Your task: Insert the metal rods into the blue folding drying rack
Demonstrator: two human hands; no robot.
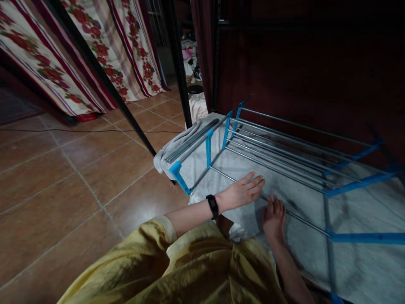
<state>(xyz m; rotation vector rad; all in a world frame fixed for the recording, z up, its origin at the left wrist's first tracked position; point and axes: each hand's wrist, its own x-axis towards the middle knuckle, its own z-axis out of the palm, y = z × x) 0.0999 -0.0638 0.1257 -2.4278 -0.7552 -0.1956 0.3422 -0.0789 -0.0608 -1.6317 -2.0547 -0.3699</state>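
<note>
A white towel (348, 236) lies spread over a drying rack (284, 156) made of metal rods and blue plastic joints. My left hand (242, 193), with a black band on its wrist, rests flat on the towel near the rack's front rod, fingers stretched out and together. My right hand (274, 217) lies flat on the towel just to the right of it, fingers pointing away from me and touching the same rod. Neither hand holds anything. My yellow garment (177, 270) fills the bottom of the view.
Brown floor tiles (63, 181) stretch to the left. A slanted black pole (104, 80) and an upright one (180, 71) stand beyond the rack. Floral curtains (104, 46) hang at the back left. A thin cable (79, 131) runs across the floor. The right background is dark.
</note>
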